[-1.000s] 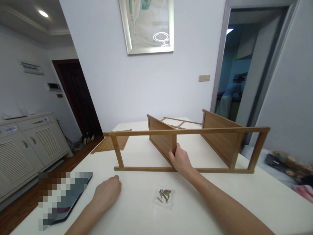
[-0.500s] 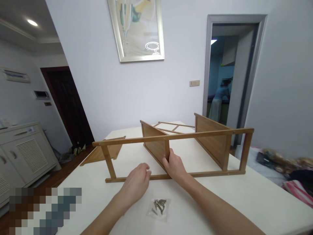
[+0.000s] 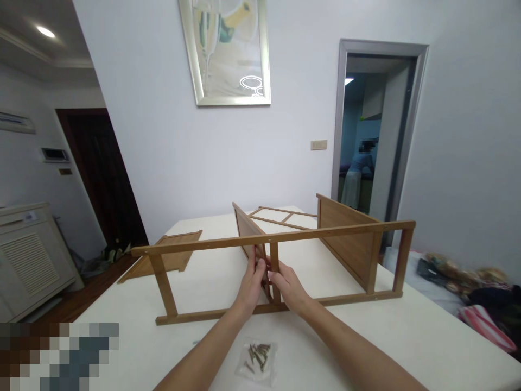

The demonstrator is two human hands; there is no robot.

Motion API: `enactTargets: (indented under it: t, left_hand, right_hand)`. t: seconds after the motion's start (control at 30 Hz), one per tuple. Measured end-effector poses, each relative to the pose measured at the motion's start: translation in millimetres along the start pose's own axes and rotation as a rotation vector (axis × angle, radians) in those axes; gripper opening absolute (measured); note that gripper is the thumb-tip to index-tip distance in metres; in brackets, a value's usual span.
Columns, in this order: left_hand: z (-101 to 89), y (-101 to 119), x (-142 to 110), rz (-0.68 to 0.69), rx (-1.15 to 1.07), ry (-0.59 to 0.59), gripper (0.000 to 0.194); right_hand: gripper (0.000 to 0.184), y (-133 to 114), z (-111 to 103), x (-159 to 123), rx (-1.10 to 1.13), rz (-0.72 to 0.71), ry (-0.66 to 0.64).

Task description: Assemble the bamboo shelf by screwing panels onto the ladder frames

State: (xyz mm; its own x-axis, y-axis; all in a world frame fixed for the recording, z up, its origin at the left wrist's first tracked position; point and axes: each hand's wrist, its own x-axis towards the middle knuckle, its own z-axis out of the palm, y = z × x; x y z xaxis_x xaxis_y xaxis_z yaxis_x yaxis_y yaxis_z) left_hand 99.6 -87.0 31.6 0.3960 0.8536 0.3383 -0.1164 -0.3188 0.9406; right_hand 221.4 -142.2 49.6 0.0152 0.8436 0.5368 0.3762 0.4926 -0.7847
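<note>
A wooden ladder-shaped side frame (image 3: 211, 245) stands on its long edge across the white table (image 3: 423, 331). Behind its middle crossbar is an upright wooden shelf panel (image 3: 246, 227), its near end slightly left of the bar. My left hand (image 3: 249, 283) reaches through the frame and is closed on that panel's near end. Around the middle crossbar my right hand (image 3: 291, 288) is closed, its fingertips close to the panel. A second shelf panel (image 3: 345, 239) stands upright at the frame's right crossbar. In front of the frame lies a clear bag of screws (image 3: 257, 358).
A loose slatted wooden panel (image 3: 163, 258) lies flat at the table's left. Another ladder frame (image 3: 287, 217) lies at the back, near the wall. Clothes (image 3: 484, 326) are heaped right of the table. A person (image 3: 358, 171) stands beyond the doorway.
My left hand has moved forward and right, from in front of the frame onto the middle panel. The panel's near end now shows apart from the crossbar. The view has shifted slightly.
</note>
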Motion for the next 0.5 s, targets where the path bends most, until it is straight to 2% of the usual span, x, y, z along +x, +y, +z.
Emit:
enactTargets:
  t: [0.07,0.13,0.33,0.5]
  left_hand:
    - [-0.4,1.4,-1.5,-0.057,-0.04,-0.028,0.068]
    - [0.4,0.6,-2.5,-0.047,-0.041,-0.052,0.07]
    - [2.3,-9.3,-5.8,0.237,0.198,-0.051,0.068]
    - [1.3,-14.9,-9.6,0.336,0.279,-0.081,0.058]
  right_hand:
    - [0.038,0.7,-1.4,0.2,0.042,-0.018,-0.004]
    - [0.039,0.0,-1.9,-0.1,0.051,-0.039,0.002]
    - [0.04,-5.8,3.8,-5.4,-0.089,-0.093,0.105]
    - [0.04,-8.1,8.1,-8.9,-0.187,-0.056,0.154]
